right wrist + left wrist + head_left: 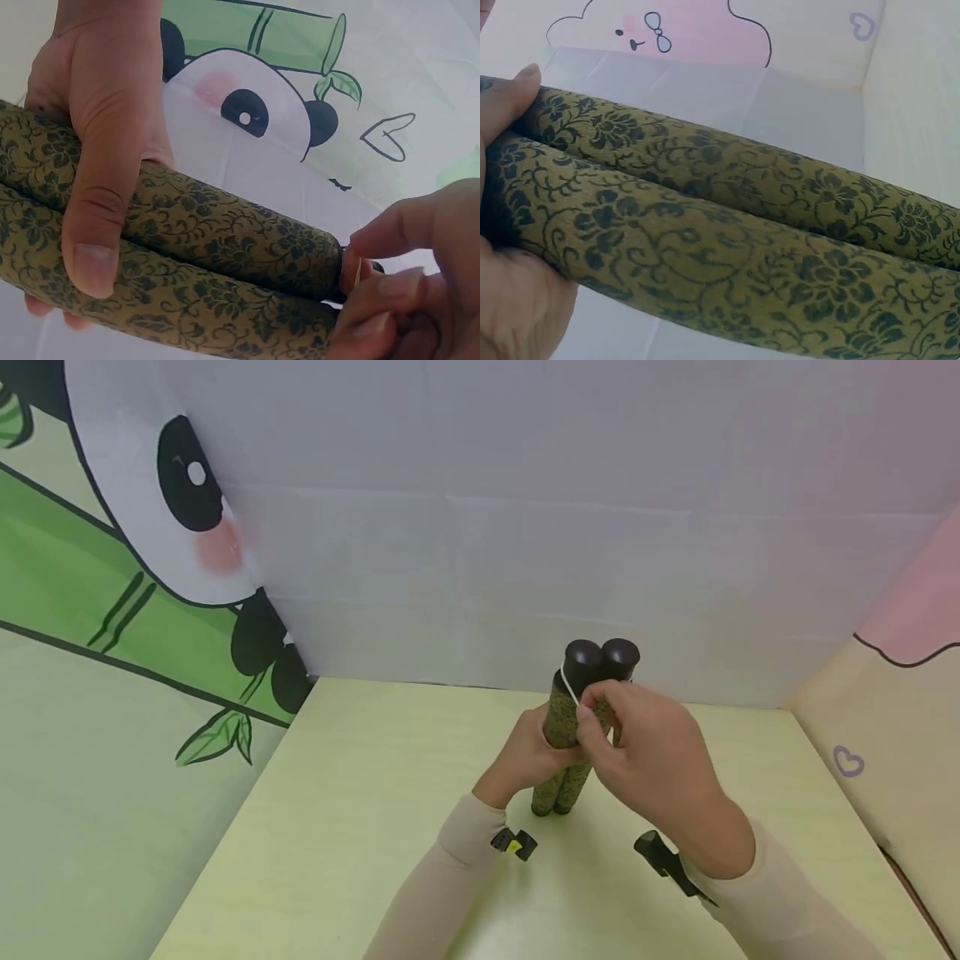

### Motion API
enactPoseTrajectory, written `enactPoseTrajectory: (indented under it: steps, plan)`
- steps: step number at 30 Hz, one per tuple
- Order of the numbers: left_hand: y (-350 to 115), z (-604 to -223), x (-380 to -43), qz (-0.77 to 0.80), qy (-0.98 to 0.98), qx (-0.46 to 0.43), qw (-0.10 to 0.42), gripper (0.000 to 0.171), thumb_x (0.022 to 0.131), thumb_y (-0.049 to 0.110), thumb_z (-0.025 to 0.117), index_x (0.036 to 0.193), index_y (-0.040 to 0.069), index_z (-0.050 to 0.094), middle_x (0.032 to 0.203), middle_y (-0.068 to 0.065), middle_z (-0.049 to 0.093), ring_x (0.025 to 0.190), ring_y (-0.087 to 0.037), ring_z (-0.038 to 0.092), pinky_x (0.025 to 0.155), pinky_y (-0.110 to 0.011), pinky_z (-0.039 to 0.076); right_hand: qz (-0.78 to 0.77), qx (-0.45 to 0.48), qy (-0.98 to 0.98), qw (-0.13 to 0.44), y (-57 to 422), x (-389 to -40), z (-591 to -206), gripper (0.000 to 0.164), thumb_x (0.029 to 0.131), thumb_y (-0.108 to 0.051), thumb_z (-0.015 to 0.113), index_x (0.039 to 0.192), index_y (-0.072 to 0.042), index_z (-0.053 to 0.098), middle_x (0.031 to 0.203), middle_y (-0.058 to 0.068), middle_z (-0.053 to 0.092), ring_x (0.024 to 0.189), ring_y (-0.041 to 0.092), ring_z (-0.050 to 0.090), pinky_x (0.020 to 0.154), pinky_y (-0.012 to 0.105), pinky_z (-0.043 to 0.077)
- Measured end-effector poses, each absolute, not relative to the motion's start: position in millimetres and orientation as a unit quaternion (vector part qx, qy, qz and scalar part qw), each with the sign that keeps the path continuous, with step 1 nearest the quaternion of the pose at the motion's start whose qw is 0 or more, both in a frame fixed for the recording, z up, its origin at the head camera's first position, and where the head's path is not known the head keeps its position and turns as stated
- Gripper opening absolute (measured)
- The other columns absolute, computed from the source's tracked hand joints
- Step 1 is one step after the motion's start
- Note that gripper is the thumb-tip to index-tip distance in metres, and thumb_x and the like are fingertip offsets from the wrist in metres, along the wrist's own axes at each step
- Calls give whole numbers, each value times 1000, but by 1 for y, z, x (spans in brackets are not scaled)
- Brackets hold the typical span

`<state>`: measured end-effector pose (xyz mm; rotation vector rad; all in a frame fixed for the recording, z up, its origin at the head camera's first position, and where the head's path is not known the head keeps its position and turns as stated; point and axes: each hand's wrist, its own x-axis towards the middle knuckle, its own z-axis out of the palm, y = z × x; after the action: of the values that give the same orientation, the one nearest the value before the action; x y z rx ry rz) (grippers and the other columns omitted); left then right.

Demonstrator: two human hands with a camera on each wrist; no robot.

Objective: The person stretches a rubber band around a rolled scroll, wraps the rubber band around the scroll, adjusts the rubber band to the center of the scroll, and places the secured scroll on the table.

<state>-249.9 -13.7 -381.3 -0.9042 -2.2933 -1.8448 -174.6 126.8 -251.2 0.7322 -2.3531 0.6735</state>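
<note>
Two patterned, dark-flowered olive scroll rolls (559,718) stand tilted side by side over the table, with round dark knobs (583,660) at the upper ends. My left hand (521,758) grips both together around their middle; in the right wrist view its thumb lies across the brocade (217,225). Near the top, my right hand (656,747) pinches a thin white string (569,687) between thumb and forefinger. That string runs up beside the knob. In the left wrist view the rolls (705,247) lie against each other, and part of the left hand (521,300) shows.
The pale yellow table (360,827) meets a white back wall (450,568) just beyond the rolls. A panda and bamboo drawing (187,527) covers the left wall. On the right wall (885,710) are pink and cream drawings. Small black cameras (514,844) sit at both wrists.
</note>
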Motion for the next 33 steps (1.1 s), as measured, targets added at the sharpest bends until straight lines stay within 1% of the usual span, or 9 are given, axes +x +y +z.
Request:
enactPoseTrajectory:
  steps: [4,9,14,18,21,25,26,29,33]
  plan:
    - [-15,-381,-248,-594,-749,-291,39,43,80,10,73,120,10,58,102,-4,66,85,-8,60,75,-24,50,207,243,-901,294,120,-170,-251,8,85,-15,57,78,-13,61,60,-8,49,50,6,38,43,23,32]
    - [-14,-382,-247,-583,-750,-308,49,40,80,5,71,118,8,58,103,-6,66,85,-10,60,76,-24,50,180,245,-894,328,114,-169,-255,22,86,-20,57,64,-16,53,55,-9,43,44,7,33,37,23,25]
    - [-14,-380,-250,-541,-771,-323,89,30,83,5,66,112,9,59,94,-2,63,76,-8,54,68,-20,47,154,267,-869,387,107,-170,-260,21,88,-20,55,68,-13,54,55,-6,44,39,8,33,35,22,25]
    - [-16,-381,-251,-496,-798,-328,100,12,89,12,62,100,8,59,79,0,56,65,-8,47,58,-19,42,129,285,-863,397,100,-169,-265,20,89,-20,53,73,-10,59,63,0,43,37,9,31,34,22,27]
    - [-18,-380,-251,-466,-815,-330,101,11,91,15,61,98,8,58,78,0,56,65,-8,48,58,-18,42,122,299,-858,398,97,-167,-269,20,90,-19,53,76,-7,61,76,5,45,39,12,33,35,24,31]
    - [-17,-377,-250,-436,-827,-334,122,17,89,14,63,102,6,58,82,-1,60,69,-9,52,63,-18,45,127,322,-847,403,95,-165,-270,22,91,-18,52,77,-5,62,90,8,53,44,14,43,36,24,36]
    - [-17,-377,-250,-427,-830,-334,128,16,88,14,64,101,6,58,82,-1,60,69,-8,52,62,-17,44,132,323,-846,404,95,-165,-271,22,91,-18,51,77,-5,62,90,8,54,44,14,44,36,24,35]
    - [-15,-375,-249,-401,-839,-338,141,14,87,13,65,98,7,58,79,0,58,67,-8,52,61,-17,43,142,309,-851,401,94,-164,-270,23,92,-19,50,77,-7,61,78,4,52,41,11,39,34,22,29]
    - [-13,-373,-247,-416,-835,-338,122,24,86,11,67,107,5,58,84,-2,59,69,-8,51,62,-16,42,140,276,-863,399,91,-162,-269,27,93,-24,47,75,-5,56,66,1,47,39,9,28,34,20,24]
